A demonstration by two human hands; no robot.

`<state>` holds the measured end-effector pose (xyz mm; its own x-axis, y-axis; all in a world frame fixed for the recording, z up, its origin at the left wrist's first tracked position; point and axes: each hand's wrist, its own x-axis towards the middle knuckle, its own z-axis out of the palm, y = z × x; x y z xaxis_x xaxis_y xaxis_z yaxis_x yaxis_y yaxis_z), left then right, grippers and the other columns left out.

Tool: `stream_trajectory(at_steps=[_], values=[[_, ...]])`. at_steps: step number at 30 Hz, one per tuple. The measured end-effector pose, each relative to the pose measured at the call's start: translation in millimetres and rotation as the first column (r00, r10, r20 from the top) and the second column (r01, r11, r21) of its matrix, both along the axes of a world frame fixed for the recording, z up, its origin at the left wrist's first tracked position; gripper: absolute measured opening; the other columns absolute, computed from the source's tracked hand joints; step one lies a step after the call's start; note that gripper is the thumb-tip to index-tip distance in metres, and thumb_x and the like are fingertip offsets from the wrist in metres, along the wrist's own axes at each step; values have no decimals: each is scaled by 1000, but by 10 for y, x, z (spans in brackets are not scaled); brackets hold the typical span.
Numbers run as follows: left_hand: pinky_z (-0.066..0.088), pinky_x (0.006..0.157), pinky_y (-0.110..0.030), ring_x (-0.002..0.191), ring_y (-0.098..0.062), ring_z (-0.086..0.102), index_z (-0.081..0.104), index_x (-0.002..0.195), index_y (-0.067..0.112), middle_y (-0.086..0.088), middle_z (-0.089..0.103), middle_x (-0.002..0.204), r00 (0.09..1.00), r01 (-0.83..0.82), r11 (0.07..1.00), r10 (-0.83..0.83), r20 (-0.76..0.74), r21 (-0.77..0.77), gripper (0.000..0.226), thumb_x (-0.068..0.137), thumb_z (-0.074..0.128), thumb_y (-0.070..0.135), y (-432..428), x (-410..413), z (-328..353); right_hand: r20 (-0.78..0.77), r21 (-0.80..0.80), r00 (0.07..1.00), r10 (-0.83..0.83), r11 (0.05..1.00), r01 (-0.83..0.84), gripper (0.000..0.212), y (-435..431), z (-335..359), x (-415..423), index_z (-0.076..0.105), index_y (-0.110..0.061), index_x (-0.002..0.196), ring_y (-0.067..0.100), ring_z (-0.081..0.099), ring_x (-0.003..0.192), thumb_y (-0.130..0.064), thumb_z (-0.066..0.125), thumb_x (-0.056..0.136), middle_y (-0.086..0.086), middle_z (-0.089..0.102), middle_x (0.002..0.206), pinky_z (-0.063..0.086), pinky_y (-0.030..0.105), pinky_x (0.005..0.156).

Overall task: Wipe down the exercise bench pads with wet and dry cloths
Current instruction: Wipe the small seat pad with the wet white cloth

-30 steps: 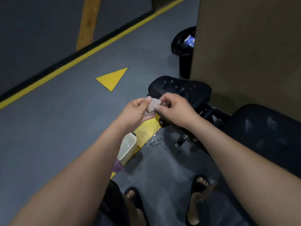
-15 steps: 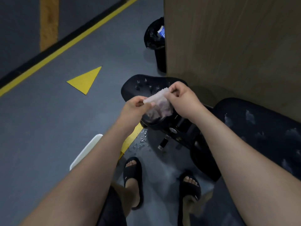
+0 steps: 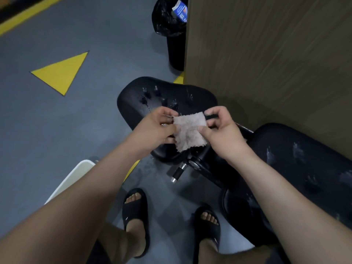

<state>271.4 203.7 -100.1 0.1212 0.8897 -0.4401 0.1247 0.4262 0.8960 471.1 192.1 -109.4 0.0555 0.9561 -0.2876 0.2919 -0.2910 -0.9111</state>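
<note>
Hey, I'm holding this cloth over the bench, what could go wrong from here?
Water spatters the floor by your sandals; you could slip.
Wet patches cover the seat pad and back pad; the small cloth may only smear them.
The tub sits close to your left foot; a step could tip it.

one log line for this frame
step: cloth spread above seat pad | left hand: pinches cloth | right hand: pinches cloth | seat pad: wet spots
</note>
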Motion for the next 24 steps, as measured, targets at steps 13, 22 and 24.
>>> stream_trajectory(at_steps=[13, 22, 24], values=[[53, 82, -28, 88, -23, 65, 59, 87, 32, 2, 65, 99, 823, 171, 973, -55, -565, 155, 30, 86, 62, 2, -103, -470, -444, 689, 174, 711, 140, 920, -350, 25, -266, -348, -285, 70, -22, 114, 28, 41, 119, -28, 74, 90, 3, 38, 134, 45, 39, 103], [31, 118, -34, 137, -28, 35, 47, 149, 20, -4, 36, 147, 615, 422, 905, -239, -752, 58, 69, 87, 75, 22, -164, -649, -470, 781, 320, 617, 98, 785, -530, 21, -287, -576, -507, 77, -11, 108, 33, 54, 92, -12, 77, 87, 7, 61, 108, 55, 36, 80], [33, 118, -36, 137, -28, 36, 44, 150, 18, -4, 35, 147, 613, 431, 900, -243, -752, 61, 70, 87, 75, 22, -163, -638, -464, 791, 331, 604, 97, 763, -555, 17, -227, -532, -548, 77, -9, 103, 32, 56, 89, -4, 73, 87, 5, 62, 99, 57, 37, 74]])
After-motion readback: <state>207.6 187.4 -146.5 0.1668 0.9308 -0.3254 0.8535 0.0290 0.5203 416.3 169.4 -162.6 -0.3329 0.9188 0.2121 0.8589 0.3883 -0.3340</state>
